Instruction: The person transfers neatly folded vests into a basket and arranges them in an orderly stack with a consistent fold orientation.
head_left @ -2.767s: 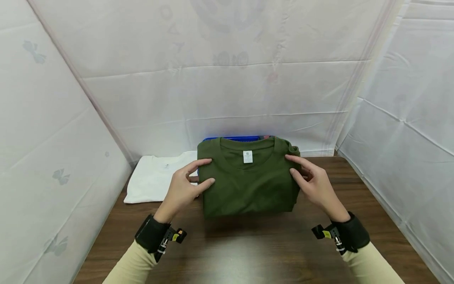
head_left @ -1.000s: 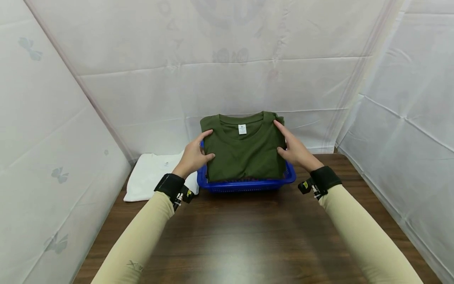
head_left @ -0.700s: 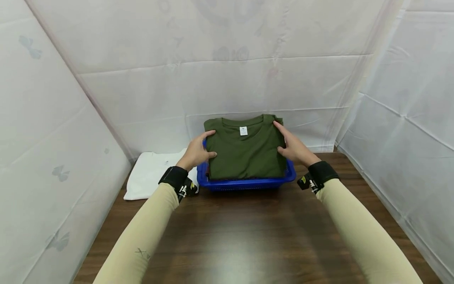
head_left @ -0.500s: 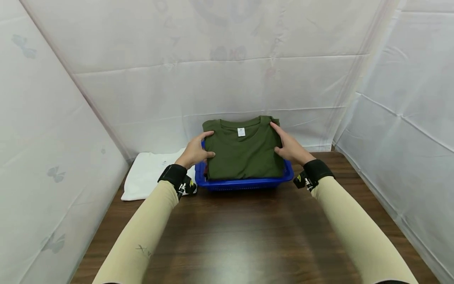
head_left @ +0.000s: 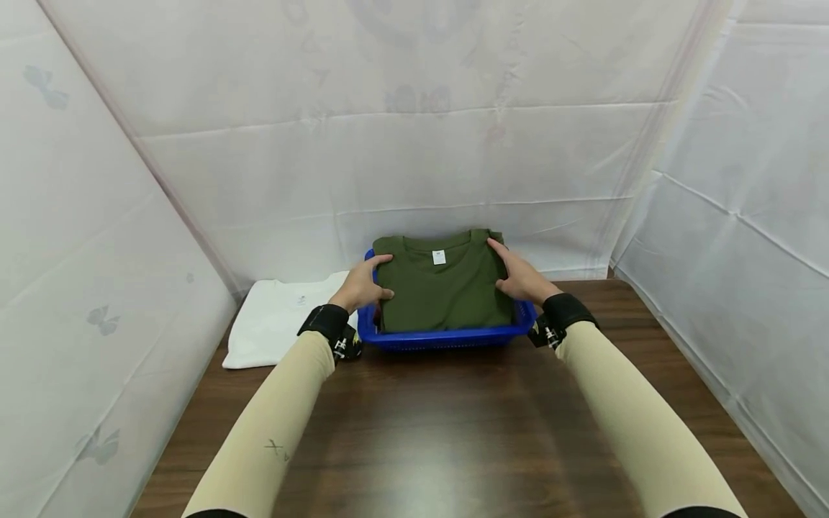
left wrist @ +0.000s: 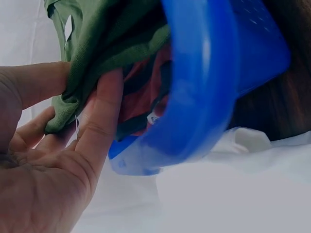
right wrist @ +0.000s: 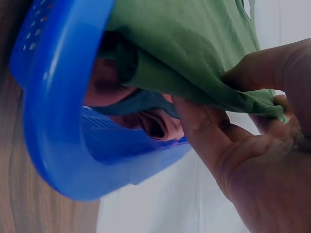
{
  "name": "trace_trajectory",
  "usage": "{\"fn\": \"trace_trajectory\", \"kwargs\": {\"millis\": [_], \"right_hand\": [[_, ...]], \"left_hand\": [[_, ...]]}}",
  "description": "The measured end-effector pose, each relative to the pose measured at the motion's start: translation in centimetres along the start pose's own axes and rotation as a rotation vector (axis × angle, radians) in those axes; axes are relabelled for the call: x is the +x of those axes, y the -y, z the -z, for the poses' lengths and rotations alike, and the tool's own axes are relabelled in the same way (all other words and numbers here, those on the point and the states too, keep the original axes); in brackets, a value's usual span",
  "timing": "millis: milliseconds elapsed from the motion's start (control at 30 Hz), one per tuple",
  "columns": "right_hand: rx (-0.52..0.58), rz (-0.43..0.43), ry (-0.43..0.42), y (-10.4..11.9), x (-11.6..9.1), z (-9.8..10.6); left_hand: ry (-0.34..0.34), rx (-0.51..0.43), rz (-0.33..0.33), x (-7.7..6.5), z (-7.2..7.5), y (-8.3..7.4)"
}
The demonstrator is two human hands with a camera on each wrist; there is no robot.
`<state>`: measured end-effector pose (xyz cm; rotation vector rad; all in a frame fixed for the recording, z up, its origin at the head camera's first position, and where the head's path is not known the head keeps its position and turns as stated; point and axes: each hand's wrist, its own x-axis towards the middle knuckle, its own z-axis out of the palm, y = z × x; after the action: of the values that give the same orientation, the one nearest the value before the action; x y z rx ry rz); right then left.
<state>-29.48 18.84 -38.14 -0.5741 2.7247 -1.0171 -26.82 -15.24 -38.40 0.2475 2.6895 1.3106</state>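
Observation:
A folded dark green T-shirt [head_left: 447, 291] with a white neck label lies over the blue plastic basket [head_left: 447, 337]. Its left edge is pinched by my left hand [head_left: 360, 286], thumb on top and fingers beneath, as the left wrist view shows. On the opposite side my right hand [head_left: 523, 279] grips the other edge the same way. Under the shirt, red and dark striped cloth [left wrist: 146, 92] sits inside the basket. More reddish folded cloth [right wrist: 160, 124] shows there in the right wrist view. The basket's far side is hidden by the shirt.
A folded white shirt [head_left: 275, 324] lies on the brown wooden table [head_left: 427, 432], just left of the basket. White sheeting [head_left: 414, 165] hangs close behind the basket and along both sides of the table.
Both hands have carried the green T-shirt away from me and over the basket, then lowered it. In the last half second its collar end has come down further.

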Motion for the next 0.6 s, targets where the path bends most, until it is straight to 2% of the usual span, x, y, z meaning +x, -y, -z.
{"fn": "trace_trajectory", "kwargs": {"millis": [267, 467, 600], "right_hand": [[-0.006, -0.059, 0.032, -0.9, 0.3, -1.2], [-0.005, -0.067, 0.051, -1.3, 0.9, -1.6], [-0.043, -0.074, 0.052, -1.4, 1.2, -1.5]], "left_hand": [[0.015, 0.083, 0.012, 0.3, -1.0, 0.9], [-0.024, 0.224, -0.023, 0.5, -1.5, 0.7], [-0.029, 0.289, -0.034, 0.8, -1.9, 0.6]]}}
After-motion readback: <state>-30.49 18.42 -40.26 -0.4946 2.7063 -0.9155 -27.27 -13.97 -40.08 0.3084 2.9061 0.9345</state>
